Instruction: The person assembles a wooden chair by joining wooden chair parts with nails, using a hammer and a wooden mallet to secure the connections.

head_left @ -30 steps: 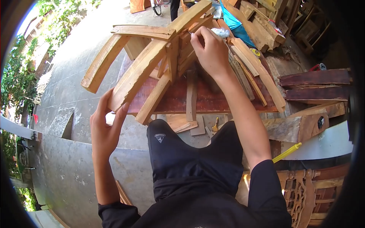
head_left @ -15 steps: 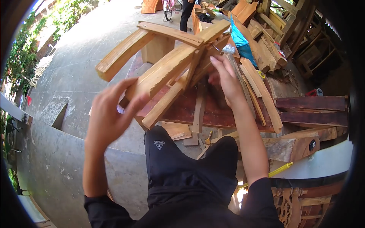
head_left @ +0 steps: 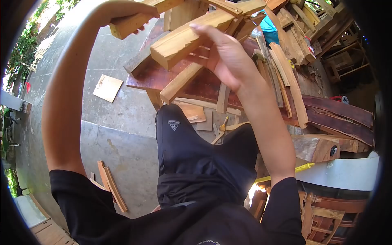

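A wooden frame of joined beams [head_left: 179, 45] stands tilted over a dark red board [head_left: 163, 77]. At the upper left, my left hand [head_left: 130, 10] is wrapped round the frame's outer beam [head_left: 126, 27], its fingertips showing past the edge. My right hand [head_left: 226, 55] grips the thick middle beam, thumb on top and fingers underneath. A shorter leg-like piece [head_left: 181, 83] slants down below that beam. The frame's far end is cut off by the top edge of the view.
Long wooden strips [head_left: 292, 85] lie on the right of the board. Stacked timber [head_left: 292, 34] is at the upper right. A thin wooden square [head_left: 108, 87] and narrow sticks [head_left: 112, 188] lie on the floor at left. A yellow rod [head_left: 304, 167] is at right.
My left hand has moved up and forward from the middle beam to the outer beam. My right hand has shifted left onto the middle beam. The view has shifted, and more floor shows.
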Demonstrator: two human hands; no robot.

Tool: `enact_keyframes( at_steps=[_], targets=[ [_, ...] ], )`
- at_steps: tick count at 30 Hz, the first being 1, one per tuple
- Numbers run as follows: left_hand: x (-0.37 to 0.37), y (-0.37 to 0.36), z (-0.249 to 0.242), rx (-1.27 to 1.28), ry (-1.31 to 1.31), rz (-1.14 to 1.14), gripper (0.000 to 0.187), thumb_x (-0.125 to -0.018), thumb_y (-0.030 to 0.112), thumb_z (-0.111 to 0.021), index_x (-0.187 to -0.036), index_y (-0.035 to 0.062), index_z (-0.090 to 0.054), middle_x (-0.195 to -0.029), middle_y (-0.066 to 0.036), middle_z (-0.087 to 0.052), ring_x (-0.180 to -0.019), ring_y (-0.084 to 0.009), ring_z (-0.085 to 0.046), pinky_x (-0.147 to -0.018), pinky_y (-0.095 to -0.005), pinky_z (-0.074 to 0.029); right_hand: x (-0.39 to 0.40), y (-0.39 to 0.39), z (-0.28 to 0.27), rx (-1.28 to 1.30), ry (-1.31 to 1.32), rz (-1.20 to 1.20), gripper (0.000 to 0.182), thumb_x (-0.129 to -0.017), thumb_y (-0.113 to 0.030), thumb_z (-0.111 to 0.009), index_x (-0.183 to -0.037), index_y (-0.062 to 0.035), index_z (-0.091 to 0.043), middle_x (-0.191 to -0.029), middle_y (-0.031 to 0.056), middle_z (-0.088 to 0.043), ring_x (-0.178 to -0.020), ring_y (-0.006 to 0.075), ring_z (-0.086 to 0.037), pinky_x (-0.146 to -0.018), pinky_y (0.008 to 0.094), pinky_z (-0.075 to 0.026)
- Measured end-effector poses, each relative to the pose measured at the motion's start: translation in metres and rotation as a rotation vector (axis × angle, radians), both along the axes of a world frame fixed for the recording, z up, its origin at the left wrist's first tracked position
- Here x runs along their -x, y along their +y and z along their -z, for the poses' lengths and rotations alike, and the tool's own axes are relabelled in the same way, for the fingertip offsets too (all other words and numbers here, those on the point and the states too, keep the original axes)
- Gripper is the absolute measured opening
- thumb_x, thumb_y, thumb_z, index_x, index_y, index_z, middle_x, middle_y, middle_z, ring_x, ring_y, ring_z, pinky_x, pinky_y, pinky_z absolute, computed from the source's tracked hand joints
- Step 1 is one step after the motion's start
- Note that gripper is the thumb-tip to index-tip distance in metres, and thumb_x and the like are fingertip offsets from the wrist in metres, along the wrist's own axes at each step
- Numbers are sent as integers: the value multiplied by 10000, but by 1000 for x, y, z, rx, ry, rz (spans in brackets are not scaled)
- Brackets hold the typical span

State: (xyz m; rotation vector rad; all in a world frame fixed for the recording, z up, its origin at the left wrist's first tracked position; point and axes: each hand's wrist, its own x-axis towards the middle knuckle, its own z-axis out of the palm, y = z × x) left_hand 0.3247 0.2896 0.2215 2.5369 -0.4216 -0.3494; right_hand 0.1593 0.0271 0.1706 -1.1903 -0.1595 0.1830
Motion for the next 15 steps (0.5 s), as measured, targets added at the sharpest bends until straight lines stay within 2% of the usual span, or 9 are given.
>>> enact_keyframes(
  at_steps=[1,3,6,10,13,15],
  targets=[
    [8,3,5,160,33,-4,727,-850,703,-753,-1128,31,-780,-866,-81,-748,-725,-155,-737,-630,-270,-588,0,1,3,37,-28,49,514,-951,-344,-825,-1277,5,-634,-1174,111,-719,-1090,197,-713,-1023,401,-579],
    [14,9,9,150,-9,18,674,-872,658,-760,-1134,37,-775,-877,-86,-751,-740,-153,-749,-629,-264,-601,1,6,7,108,-90,147,510,-939,-341,-826,-1203,68,-672,-1136,138,-728,-1069,199,-706,-1000,370,-568],
    [13,20,20,151,-22,36,644,-884,634,-762,-1142,44,-773,-896,-90,-753,-750,-147,-757,-627,-258,-609,11,6,8,143,-116,117,589,-915,-358,-847,-1201,120,-652,-1133,151,-718,-1080,187,-700,-1036,351,-549],
    [10,26,29,166,-68,-31,642,-890,628,-752,-1156,43,-770,-920,-95,-757,-743,-143,-755,-648,-258,-614,5,-3,15,166,-158,109,644,-905,-372,-858,-1234,131,-629,-1157,161,-713,-1108,202,-704,-1048,346,-552],
    [15,38,37,288,-91,46,647,-891,620,-750,-1161,33,-768,-934,-93,-766,-754,-144,-760,-674,-267,-617,6,-8,16,198,-185,74,696,-896,-376,-866,-1277,142,-601,-1185,176,-707,-1138,213,-704,-1042,345,-558],
    [32,35,31,254,-111,-52,650,-886,622,-752,-1172,39,-769,-951,-94,-774,-778,-152,-769,-686,-276,-620,6,-10,10,225,-212,55,725,-892,-370,-871,-1302,153,-582,-1213,193,-701,-1150,213,-705,-1041,349,-561]
  ],
)
